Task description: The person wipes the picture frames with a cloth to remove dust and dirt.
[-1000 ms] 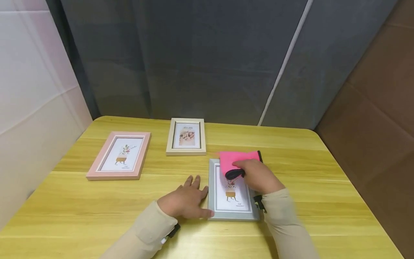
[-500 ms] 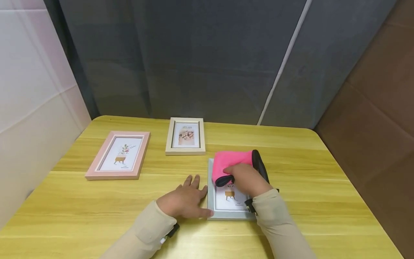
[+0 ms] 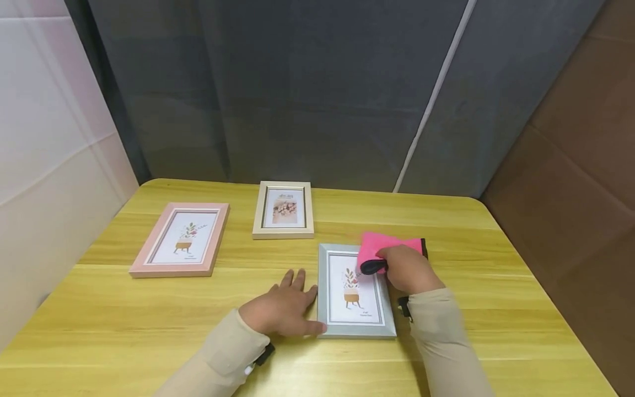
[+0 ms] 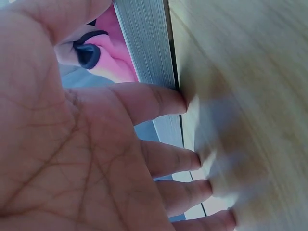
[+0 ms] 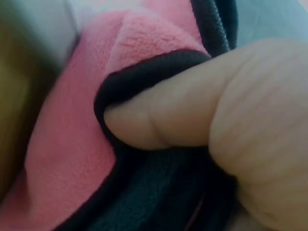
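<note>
A grey picture frame (image 3: 357,331) lies face up near the middle of the table, with a plant print inside it. My left hand (image 3: 283,309) is spread beside its left edge, the thumb touching the lower left corner and the fingertips resting on the table. In the left wrist view the fingers (image 4: 154,103) are straight against the frame's side. My right hand (image 3: 412,270) grips a folded pink cloth (image 3: 379,242) with black edging, over the frame's upper right corner. The right wrist view shows the thumb (image 5: 159,115) pressed into a fold of the cloth; the other fingers are hidden.
A pink picture frame (image 3: 149,259) lies at the left of the wooden table (image 3: 496,309). A cream picture frame (image 3: 259,215) lies near the back edge. Dark fabric (image 3: 317,94) hangs behind the table, with a white sheet at left and a brown one at right.
The right hand and pink cloth moved left and slightly down over the grey frame, then back right to its upper right corner, uncovering more of the print. The left hand stayed in place.
</note>
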Demonstrator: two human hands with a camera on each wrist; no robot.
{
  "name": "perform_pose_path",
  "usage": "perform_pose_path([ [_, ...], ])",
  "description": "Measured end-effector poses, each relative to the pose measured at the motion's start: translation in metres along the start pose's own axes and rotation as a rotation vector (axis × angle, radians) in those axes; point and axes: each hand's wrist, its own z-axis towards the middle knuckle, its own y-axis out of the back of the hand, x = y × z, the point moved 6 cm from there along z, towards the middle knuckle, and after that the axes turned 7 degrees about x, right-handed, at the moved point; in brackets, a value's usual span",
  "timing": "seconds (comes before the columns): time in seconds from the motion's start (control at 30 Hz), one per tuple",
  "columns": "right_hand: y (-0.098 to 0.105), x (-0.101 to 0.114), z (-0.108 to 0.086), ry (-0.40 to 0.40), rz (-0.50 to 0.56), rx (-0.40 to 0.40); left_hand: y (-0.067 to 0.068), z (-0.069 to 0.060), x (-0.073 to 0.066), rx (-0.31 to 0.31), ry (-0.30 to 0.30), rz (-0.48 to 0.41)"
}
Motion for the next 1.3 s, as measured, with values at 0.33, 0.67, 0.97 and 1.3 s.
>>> perform_pose_path([
  [0.33,-0.019,0.058,0.004,0.209,0.033,0.092,0.006,0.0,-0.003,-0.079,-0.045,0.051],
  [0.67,-0.001,0.005,0.002,-0.002,-0.011,0.0,0.008,-0.001,-0.003,-0.106,-0.03,0.078],
  [0.97,-0.022,0.054,0.011,0.203,0.014,0.036,0.008,0.002,-0.002,-0.116,-0.029,0.117],
  [1.3,-0.004,0.027,0.002,0.107,0.092,0.004,0.006,0.002,-0.002,-0.101,-0.022,0.105],
])
